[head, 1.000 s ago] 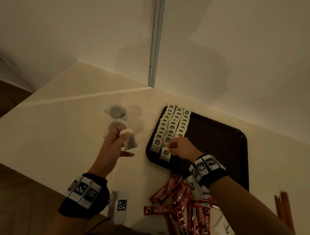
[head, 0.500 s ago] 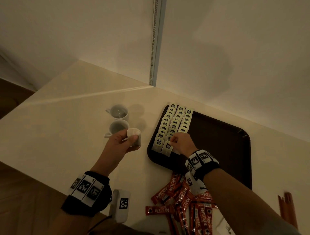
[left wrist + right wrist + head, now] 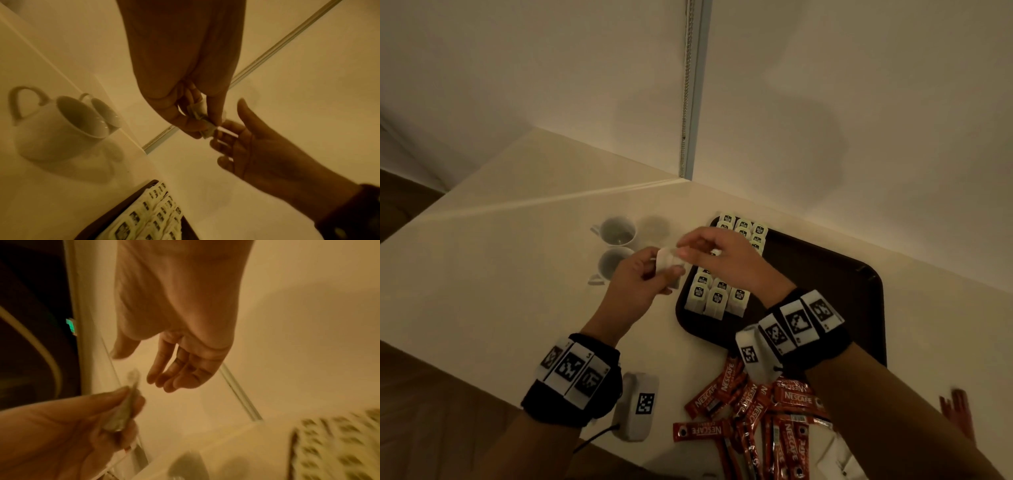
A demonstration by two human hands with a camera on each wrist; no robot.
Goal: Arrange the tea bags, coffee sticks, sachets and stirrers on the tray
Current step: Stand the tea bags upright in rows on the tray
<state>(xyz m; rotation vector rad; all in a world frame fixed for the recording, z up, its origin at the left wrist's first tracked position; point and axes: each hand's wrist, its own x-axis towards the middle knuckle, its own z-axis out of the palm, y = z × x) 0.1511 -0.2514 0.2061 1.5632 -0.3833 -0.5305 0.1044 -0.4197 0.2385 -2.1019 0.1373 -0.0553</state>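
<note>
My left hand point(image 3: 669, 270) pinches a small bunch of white tea bags point(image 3: 666, 262) just left of the dark tray point(image 3: 825, 291). The wrist views show the same tea bags point(image 3: 197, 112) point(image 3: 127, 410) between its thumb and fingers. My right hand point(image 3: 685, 251) reaches across with straight, relaxed fingers point(image 3: 164, 381), its tips at the bunch's edge, gripping nothing. Three neat rows of tea bags point(image 3: 717, 298) fill the tray's left side. Red coffee sticks point(image 3: 756, 404) lie in a loose heap on the table in front of the tray.
Two white cups point(image 3: 618, 231) point(image 3: 613, 262) stand left of the hands. Reddish stirrers point(image 3: 957, 407) lie at the right edge, and white sachets point(image 3: 835, 452) sit beside the coffee sticks. The tray's right half is bare. A wall runs close behind.
My right hand left the front of the tea bag rows and swung up and left to the bunch. My left hand carried the bunch right, toward the tray.
</note>
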